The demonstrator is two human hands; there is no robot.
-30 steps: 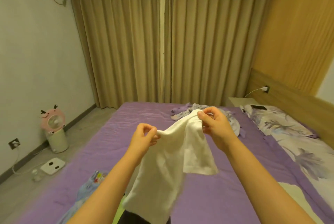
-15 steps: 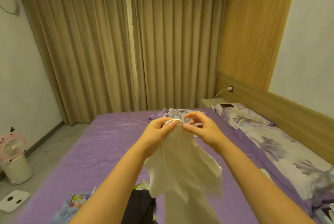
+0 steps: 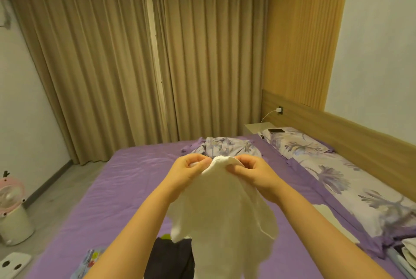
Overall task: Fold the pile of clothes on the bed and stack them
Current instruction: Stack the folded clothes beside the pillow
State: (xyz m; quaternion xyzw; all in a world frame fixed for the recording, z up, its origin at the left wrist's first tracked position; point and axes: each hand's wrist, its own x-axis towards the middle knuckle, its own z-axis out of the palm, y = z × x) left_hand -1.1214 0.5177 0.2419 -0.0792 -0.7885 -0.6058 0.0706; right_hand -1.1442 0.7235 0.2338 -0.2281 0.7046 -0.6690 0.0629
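At about eight o'clock in the view a pink fan stands on the floor beside the bed, whose purple sheet fills the middle. Low at seven o'clock lies a patterned garment, and just right of it, near six, a dark garment with a bit of green showing behind it; these look like part of the pile yet to be folded.

At the centre, the left hand pinches the top edge of a white cloth, fingers curled on the fabric. The right hand pinches the same edge just beside it. The cloth hangs free in the air above the bed, bunched and uneven, its lower end draping over the dark garment.

With both grips so close together the cloth is not spread, so a fold made now would likely come out crooked. A thin pinch could also slip and drop a corner.

Farther off at twelve o'clock lies a crumpled floral quilt, and at three o'clock floral pillows along the headboard.
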